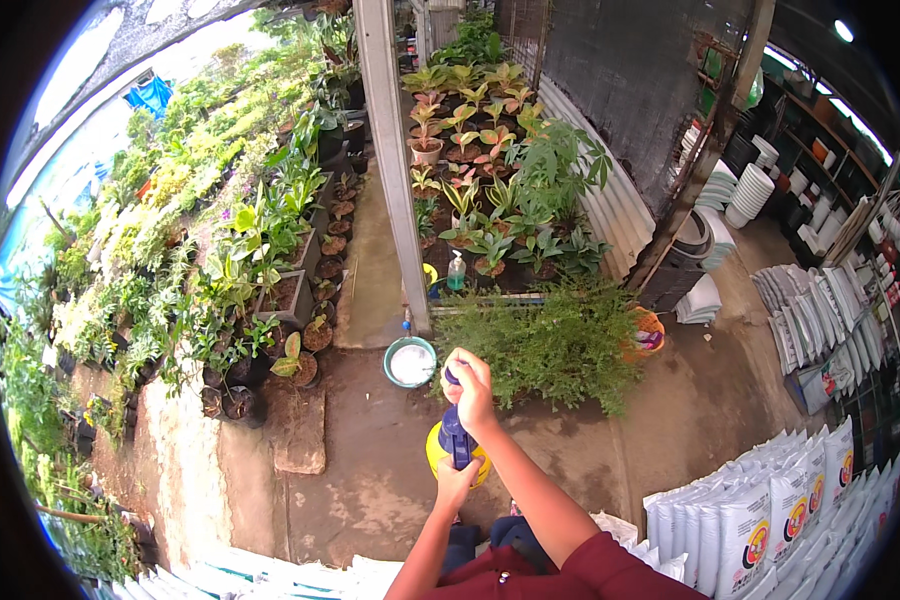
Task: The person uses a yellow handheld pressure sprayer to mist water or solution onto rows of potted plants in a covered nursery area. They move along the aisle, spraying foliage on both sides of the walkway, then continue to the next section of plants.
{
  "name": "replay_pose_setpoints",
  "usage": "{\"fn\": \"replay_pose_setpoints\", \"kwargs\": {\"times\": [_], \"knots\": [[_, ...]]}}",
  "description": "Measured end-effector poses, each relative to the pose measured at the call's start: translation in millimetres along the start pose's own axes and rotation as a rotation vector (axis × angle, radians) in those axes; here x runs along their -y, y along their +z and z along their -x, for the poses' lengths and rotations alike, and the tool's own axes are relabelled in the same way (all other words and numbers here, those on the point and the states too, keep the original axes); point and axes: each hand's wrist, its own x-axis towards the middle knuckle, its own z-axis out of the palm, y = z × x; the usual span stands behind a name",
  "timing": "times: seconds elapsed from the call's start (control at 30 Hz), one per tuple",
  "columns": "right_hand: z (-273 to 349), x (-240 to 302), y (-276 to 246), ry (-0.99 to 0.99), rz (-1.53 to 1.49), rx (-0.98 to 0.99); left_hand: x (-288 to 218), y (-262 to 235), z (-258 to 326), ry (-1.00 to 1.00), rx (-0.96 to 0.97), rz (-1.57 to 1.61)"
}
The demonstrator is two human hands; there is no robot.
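Lower centre: yellow pump sprayer (440, 450), rigid plastic, likely liquid-heavy, possibly slick. Left hand (457, 484) clasps blue handle (457, 440); right hand (472, 388) closed over pump knob (453, 376). Best hold: handle.

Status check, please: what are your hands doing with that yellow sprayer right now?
Right hand on pump handle. Left hand gripping yellow sprayer. Bushy green plant just ahead.

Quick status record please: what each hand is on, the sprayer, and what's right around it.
left hand: grips the blue handle of the sprayer
right hand: on top of the pump knob
sprayer: yellow tank, blue pump, upright over concrete floor
basin: round, teal rim, just beyond the sprayer
ahead: feathery green potted plants
right side: stacked white sacks
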Motion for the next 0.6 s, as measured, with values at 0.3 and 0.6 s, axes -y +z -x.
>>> {"fn": "replay_pose_setpoints", "kwargs": {"times": [0.3, 0.6], "knots": [[-8, -14, 18, 0.084, -0.136, 0.152, -21, -41, 9, -0.013, -0.007, 0.027], [4, -99, -12, 0.23, -0.011, -0.077, -11, -51, 17, -0.096, 0.0, 0.191]]}}
